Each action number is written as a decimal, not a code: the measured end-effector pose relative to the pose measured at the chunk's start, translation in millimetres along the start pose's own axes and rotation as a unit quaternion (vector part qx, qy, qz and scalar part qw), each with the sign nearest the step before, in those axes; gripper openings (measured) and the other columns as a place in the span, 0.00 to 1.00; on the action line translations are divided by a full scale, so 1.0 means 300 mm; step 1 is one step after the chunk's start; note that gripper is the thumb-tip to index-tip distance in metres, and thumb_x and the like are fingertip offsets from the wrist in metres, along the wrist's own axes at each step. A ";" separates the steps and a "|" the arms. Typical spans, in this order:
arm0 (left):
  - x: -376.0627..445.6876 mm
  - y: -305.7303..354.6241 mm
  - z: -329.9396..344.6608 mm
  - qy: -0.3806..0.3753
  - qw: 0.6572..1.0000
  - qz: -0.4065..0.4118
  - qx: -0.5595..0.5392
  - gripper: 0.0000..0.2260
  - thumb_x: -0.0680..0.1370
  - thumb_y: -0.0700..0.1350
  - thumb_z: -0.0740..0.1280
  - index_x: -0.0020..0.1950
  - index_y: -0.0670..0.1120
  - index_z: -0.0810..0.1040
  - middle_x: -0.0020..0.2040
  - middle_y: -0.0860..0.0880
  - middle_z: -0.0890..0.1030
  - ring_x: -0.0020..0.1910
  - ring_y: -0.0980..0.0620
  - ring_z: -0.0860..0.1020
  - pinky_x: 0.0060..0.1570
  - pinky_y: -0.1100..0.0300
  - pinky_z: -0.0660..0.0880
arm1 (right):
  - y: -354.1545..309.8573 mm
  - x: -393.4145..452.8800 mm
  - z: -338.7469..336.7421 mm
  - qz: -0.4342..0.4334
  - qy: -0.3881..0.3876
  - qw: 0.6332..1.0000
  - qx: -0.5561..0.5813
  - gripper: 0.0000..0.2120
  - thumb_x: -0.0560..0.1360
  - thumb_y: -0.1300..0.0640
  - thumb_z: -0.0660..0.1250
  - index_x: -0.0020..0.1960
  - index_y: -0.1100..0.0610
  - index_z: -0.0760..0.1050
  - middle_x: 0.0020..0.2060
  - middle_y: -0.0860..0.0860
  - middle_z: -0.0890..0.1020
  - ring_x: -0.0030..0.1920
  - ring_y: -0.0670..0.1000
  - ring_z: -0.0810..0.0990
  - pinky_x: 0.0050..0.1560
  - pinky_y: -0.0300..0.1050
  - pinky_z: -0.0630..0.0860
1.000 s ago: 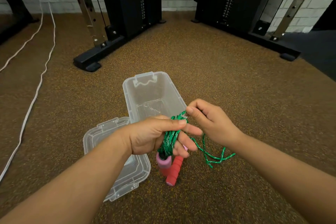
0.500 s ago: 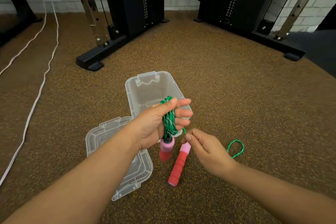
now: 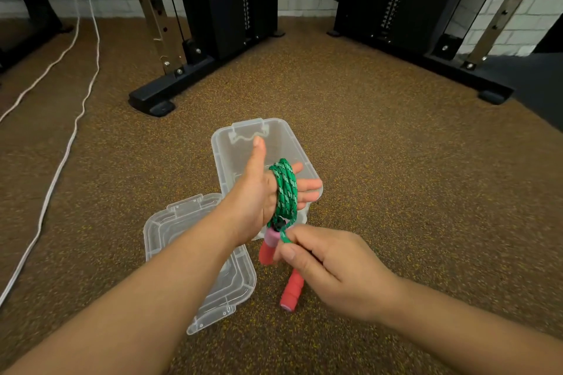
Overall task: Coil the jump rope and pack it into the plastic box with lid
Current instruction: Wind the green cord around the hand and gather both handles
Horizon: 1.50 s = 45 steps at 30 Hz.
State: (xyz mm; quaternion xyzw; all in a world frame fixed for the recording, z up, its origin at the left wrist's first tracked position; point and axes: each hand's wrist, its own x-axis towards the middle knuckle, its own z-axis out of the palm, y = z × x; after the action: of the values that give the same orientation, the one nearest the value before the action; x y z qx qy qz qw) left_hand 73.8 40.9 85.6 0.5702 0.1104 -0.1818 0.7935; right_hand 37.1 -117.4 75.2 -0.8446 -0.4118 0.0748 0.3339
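A: How should this last bit of winding go?

B: Keep the tail taut. The green jump rope (image 3: 285, 189) is looped in several turns around the left hand (image 3: 259, 192), and slack would let those turns slide off the fingers. I'd lay the final wrap snug beside the others, then lift the whole coil off in one piece.

A: What are the hands doing?

B: The left hand is held up over the plastic box (image 3: 224, 146), fingers spread flat and thumb raised, closed on nothing; the coil just sits around it. The right hand (image 3: 332, 268) is lower and nearer the body, pinched shut on the short rope end just beside the coil's bottom.

A: And the handles?

B: One red handle (image 3: 268, 248) with a pink collar hangs below the left hand. The other handle (image 3: 292, 291) is under the right hand, its tip near the floor (image 3: 396, 176); whether it touches I cannot tell.

A: Is the box ready?

B: It stands open on the floor, and the lid (image 3: 189, 240) lies flat touching its near corner, so the coil could drop straight in
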 end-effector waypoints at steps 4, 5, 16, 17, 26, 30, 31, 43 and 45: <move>-0.003 -0.008 -0.005 -0.019 0.999 -0.030 0.033 0.48 0.69 0.74 0.33 0.73 0.43 0.63 0.58 0.42 0.82 0.59 0.48 0.79 0.65 0.52 0.68 | -0.017 0.037 -0.071 -0.015 0.004 1.000 -0.026 0.18 0.77 0.41 0.49 0.48 0.50 0.73 0.38 0.41 0.80 0.42 0.47 0.79 0.44 0.52 0.76; -0.003 -0.010 -0.006 -0.022 0.999 -0.034 0.032 0.49 0.68 0.74 0.33 0.73 0.43 0.63 0.58 0.43 0.82 0.61 0.48 0.78 0.68 0.50 0.65 | -0.020 0.043 -0.086 -0.024 0.005 0.999 -0.042 0.17 0.77 0.42 0.49 0.47 0.49 0.73 0.36 0.39 0.78 0.41 0.47 0.78 0.42 0.52 0.76; -0.007 0.009 -0.050 -0.034 0.987 0.015 -0.159 0.54 0.66 0.77 0.38 0.66 0.32 0.68 0.64 0.35 0.75 0.59 0.44 0.78 0.60 0.54 0.71 | -0.033 0.004 -0.028 -0.151 -0.091 0.965 -0.194 0.12 0.79 0.47 0.55 0.41 0.52 0.66 0.33 0.49 0.78 0.33 0.55 0.77 0.29 0.47 0.72; -0.007 0.010 -0.051 -0.038 0.987 0.015 -0.155 0.55 0.66 0.77 0.38 0.69 0.32 0.64 0.66 0.35 0.74 0.59 0.44 0.77 0.60 0.55 0.71 | -0.032 0.002 -0.024 -0.151 -0.092 0.965 -0.194 0.12 0.79 0.47 0.55 0.41 0.51 0.66 0.33 0.49 0.78 0.33 0.55 0.76 0.28 0.47 0.72; -0.025 -0.044 -0.024 -0.124 0.977 -0.067 0.162 0.56 0.56 0.83 0.44 0.51 0.34 0.74 0.42 0.36 0.72 0.37 0.41 0.64 0.36 0.51 0.54 | 0.002 0.066 -0.116 -0.086 0.011 0.991 -0.102 0.14 0.78 0.43 0.51 0.47 0.47 0.73 0.37 0.42 0.79 0.40 0.45 0.78 0.41 0.47 0.77; -0.053 -0.020 -0.003 -0.193 0.956 -0.100 0.197 0.54 0.65 0.75 0.31 0.43 0.32 0.80 0.38 0.35 0.80 0.32 0.43 0.79 0.36 0.60 0.77 | 0.071 0.091 -0.155 -0.015 0.072 0.995 -0.072 0.13 0.75 0.40 0.52 0.45 0.45 0.71 0.31 0.40 0.76 0.35 0.42 0.75 0.39 0.46 0.75; -0.057 -0.012 -0.001 -0.206 0.951 -0.107 0.203 0.53 0.66 0.73 0.29 0.38 0.36 0.83 0.35 0.38 0.81 0.30 0.45 0.80 0.34 0.61 0.77 | 0.089 0.095 -0.156 0.004 0.080 0.995 -0.059 0.13 0.74 0.39 0.53 0.44 0.45 0.70 0.30 0.42 0.76 0.33 0.43 0.74 0.38 0.47 0.74; -0.093 -0.002 -0.008 -0.186 0.968 -0.084 0.145 0.21 0.81 0.53 0.50 0.50 0.41 0.76 0.25 0.49 0.76 0.22 0.54 0.75 0.25 0.66 0.72 | 0.222 0.073 -0.103 0.237 0.081 0.878 0.409 0.15 0.77 0.47 0.60 0.51 0.57 0.79 0.34 0.52 0.74 0.31 0.47 0.73 0.30 0.38 0.72; -0.090 -0.006 -0.010 -0.167 0.971 -0.071 0.153 0.23 0.80 0.57 0.49 0.47 0.42 0.77 0.23 0.49 0.74 0.21 0.53 0.74 0.25 0.64 0.71 | 0.246 0.054 -0.103 0.263 0.030 0.823 0.502 0.19 0.73 0.45 0.63 0.57 0.56 0.78 0.37 0.52 0.78 0.32 0.49 0.75 0.32 0.41 0.75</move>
State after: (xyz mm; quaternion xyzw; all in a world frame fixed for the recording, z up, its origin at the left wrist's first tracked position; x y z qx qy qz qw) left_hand 48.7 47.6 93.5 0.6372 -0.0127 -0.3454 0.6888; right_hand 107.7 -153.2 55.0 -0.6383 -0.0692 0.3307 0.6917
